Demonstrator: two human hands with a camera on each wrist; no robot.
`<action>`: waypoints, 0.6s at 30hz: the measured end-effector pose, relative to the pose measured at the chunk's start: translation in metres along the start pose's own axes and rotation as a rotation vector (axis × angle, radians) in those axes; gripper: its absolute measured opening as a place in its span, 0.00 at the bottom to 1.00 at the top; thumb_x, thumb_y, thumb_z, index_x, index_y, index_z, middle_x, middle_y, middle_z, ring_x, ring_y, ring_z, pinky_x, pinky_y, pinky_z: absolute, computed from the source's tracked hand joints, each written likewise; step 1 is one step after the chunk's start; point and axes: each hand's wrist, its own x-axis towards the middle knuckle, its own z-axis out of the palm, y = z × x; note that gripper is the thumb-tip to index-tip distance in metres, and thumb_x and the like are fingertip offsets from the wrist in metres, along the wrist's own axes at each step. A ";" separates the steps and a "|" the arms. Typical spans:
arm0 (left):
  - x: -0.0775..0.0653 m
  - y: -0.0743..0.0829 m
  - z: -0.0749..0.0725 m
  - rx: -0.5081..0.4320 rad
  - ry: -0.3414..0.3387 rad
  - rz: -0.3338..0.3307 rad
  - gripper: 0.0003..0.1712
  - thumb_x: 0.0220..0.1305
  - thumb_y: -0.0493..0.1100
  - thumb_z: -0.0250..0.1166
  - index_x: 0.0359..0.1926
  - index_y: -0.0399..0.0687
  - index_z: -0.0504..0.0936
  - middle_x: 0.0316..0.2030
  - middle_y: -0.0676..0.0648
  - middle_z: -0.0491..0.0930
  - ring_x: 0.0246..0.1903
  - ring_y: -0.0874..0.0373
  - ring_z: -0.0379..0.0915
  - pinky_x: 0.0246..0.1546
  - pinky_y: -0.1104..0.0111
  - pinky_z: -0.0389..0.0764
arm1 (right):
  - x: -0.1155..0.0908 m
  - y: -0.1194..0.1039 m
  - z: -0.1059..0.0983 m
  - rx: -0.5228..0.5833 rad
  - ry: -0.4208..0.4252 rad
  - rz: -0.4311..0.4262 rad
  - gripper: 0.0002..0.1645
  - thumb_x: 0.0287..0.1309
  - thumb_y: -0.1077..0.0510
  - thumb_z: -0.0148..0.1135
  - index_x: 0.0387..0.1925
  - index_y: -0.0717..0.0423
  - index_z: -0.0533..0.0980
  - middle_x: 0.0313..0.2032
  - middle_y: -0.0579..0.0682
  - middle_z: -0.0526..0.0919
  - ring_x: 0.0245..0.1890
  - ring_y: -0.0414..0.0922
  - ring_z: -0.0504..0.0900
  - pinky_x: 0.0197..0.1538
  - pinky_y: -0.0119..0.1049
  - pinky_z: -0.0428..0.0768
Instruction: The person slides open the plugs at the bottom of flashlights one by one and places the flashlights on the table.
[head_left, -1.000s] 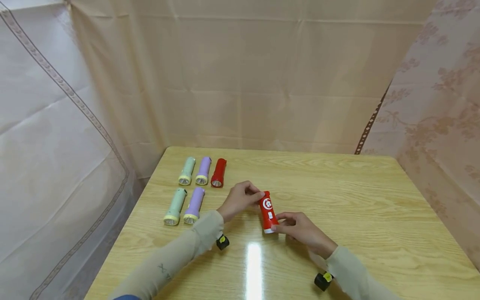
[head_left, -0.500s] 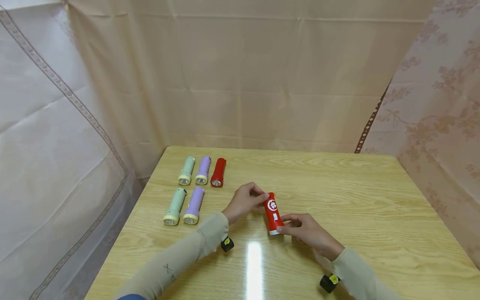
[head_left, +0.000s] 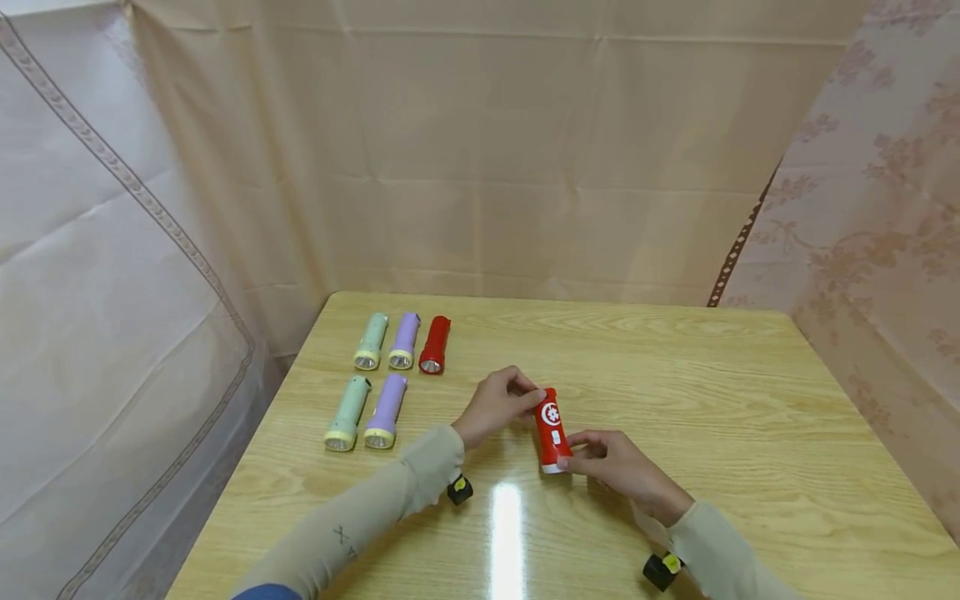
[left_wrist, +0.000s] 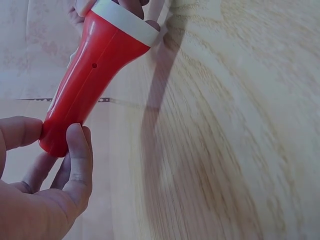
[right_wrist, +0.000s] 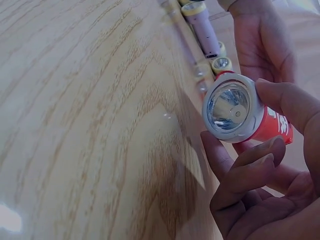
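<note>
A red flashlight (head_left: pixel 552 432) with a white rim, white emblem and white switch is held between both hands over the table. My left hand (head_left: pixel 497 405) pinches its narrow tail end between thumb and fingers, as the left wrist view shows. At the lens end, my right hand (head_left: pixel 626 468) grips the white rim (right_wrist: pixel 255 107) with thumb and fingers. The clear lens and silver reflector (right_wrist: pixel 230 107) face the right wrist camera. In the head view the flashlight slants slightly, lens end nearest the person.
Left of the hands lie two green flashlights (head_left: pixel 348 412), two purple flashlights (head_left: pixel 387 410) and another red flashlight (head_left: pixel 435 343), in two rows. They rest on the wooden table (head_left: pixel 712 383). Beige cloth (head_left: pixel 480 167) hangs behind it.
Both hands have shifted a little to the right and toward the person, carrying the red flashlight with them. The other flashlights stay in their rows.
</note>
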 end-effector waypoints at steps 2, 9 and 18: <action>0.000 -0.001 0.001 -0.004 -0.003 0.004 0.09 0.69 0.42 0.71 0.43 0.43 0.81 0.40 0.48 0.84 0.38 0.55 0.82 0.43 0.56 0.88 | -0.001 0.000 0.000 0.005 -0.001 -0.001 0.32 0.61 0.47 0.75 0.59 0.61 0.78 0.41 0.52 0.86 0.32 0.45 0.73 0.27 0.32 0.69; 0.000 -0.002 0.004 -0.006 -0.009 0.012 0.10 0.69 0.43 0.71 0.44 0.44 0.81 0.41 0.48 0.84 0.39 0.56 0.82 0.42 0.56 0.88 | -0.002 0.000 0.000 0.004 -0.003 -0.017 0.31 0.61 0.49 0.74 0.58 0.63 0.78 0.39 0.52 0.86 0.26 0.43 0.68 0.24 0.30 0.65; 0.002 -0.004 0.003 0.035 -0.013 0.041 0.11 0.68 0.46 0.72 0.44 0.47 0.81 0.41 0.51 0.84 0.38 0.57 0.82 0.43 0.56 0.87 | 0.002 0.003 0.000 -0.004 0.007 -0.015 0.31 0.61 0.49 0.74 0.59 0.64 0.78 0.38 0.51 0.84 0.26 0.42 0.68 0.24 0.30 0.66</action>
